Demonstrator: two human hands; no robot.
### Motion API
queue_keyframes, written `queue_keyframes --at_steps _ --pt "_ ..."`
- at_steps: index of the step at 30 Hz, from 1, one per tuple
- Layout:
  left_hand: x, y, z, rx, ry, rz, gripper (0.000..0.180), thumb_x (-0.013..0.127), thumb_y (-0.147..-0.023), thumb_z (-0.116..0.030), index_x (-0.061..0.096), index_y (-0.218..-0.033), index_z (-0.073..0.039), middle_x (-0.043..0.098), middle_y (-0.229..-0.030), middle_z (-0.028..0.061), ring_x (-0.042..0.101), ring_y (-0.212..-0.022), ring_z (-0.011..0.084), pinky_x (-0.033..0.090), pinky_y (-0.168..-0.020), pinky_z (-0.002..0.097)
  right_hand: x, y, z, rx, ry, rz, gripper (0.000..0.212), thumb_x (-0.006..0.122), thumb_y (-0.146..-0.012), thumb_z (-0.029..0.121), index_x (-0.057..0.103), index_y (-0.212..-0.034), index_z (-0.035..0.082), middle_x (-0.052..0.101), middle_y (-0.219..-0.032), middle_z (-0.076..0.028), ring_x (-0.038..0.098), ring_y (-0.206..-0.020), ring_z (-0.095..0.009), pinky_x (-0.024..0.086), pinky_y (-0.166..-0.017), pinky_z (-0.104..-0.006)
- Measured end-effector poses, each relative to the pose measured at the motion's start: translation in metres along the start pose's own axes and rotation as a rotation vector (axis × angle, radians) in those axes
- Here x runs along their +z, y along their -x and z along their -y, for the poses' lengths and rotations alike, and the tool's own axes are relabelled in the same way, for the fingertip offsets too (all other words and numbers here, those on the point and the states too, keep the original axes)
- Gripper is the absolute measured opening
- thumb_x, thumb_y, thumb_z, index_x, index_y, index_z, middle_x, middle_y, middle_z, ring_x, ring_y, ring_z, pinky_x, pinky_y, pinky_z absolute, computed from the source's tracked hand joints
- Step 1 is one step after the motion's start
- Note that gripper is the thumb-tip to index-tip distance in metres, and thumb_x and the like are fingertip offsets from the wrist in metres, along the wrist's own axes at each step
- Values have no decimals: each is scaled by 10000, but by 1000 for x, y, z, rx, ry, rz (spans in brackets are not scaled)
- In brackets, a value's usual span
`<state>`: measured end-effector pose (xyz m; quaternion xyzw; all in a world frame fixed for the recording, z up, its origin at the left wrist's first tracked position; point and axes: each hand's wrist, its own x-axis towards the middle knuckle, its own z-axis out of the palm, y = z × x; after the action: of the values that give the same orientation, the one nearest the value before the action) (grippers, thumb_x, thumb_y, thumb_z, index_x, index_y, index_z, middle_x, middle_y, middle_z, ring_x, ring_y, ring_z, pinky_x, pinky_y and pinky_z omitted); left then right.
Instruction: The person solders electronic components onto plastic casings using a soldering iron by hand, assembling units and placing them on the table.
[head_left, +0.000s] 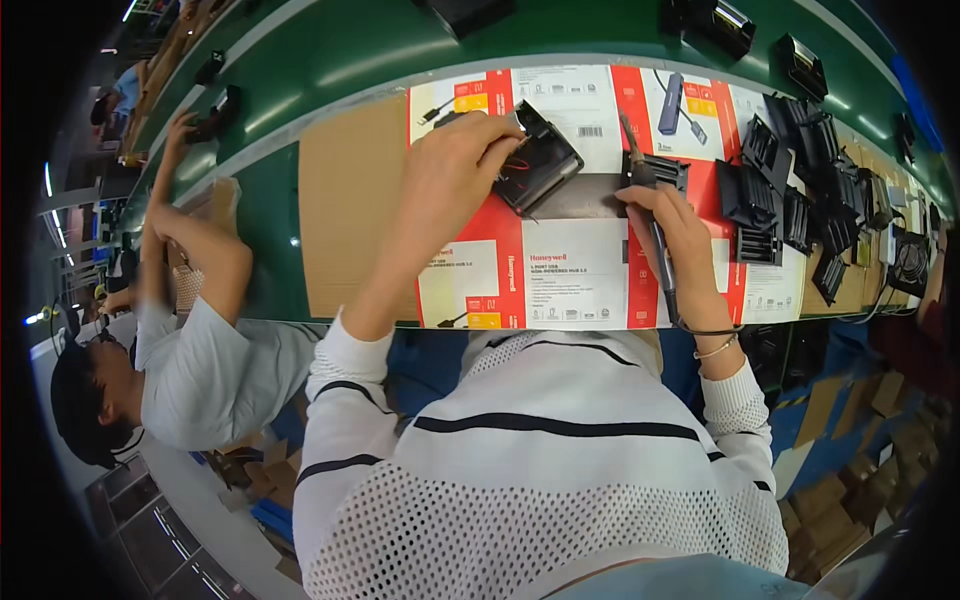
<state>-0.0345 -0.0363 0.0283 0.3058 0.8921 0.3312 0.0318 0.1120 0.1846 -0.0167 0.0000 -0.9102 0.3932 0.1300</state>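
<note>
Plainly, in the head view, a red-and-white printed cardboard sheet (575,285) covers part of a glossy green workbench (370,62), with plain brown cardboard (350,200) along its left edge; the left hand (458,155) grasps a black plastic housing (548,168) with red wires, in the sheet's far half, left of centre; the right hand (678,232) grips a soldering iron (640,173), its tip toward the far edge; black slotted housings (752,195) lie heaped around the right edge; past the left edge, a co-worker (215,375) extends an arm over the workbench; below the near right corner, cardboard boxes (825,500) crowd the room.
</note>
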Motion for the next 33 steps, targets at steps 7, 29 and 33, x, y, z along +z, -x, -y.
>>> queue_keyframes --at_steps 7,29,33 --pt "14 -4 4 264 -224 270 143 635 -907 -76 735 -1006 -56 636 -974 43 573 -919 199 469 -780 299 15 -19 8 -122 -53 -115 343 645 -869 -34 649 -1181 107 605 -1026 -55 575 -827 -199 477 -772 -305" --pt "-12 14 37 267 137 566 88 677 -874 -49 644 -954 -36 621 -1077 71 556 -1022 239 451 -928 337 48 -43 15 -208 9 12 394 679 -868 35 633 -1244 142 603 -1209 -86 623 -986 -250 505 -858 -327" --pt "4 23 40 357 178 307 97 718 -859 -104 663 -933 -75 651 -980 37 565 -927 211 465 -853 326 50 -41 16 -171 32 -8 394 680 -866 30 637 -1240 146 604 -1183 -82 627 -953 -241 510 -832 -320"
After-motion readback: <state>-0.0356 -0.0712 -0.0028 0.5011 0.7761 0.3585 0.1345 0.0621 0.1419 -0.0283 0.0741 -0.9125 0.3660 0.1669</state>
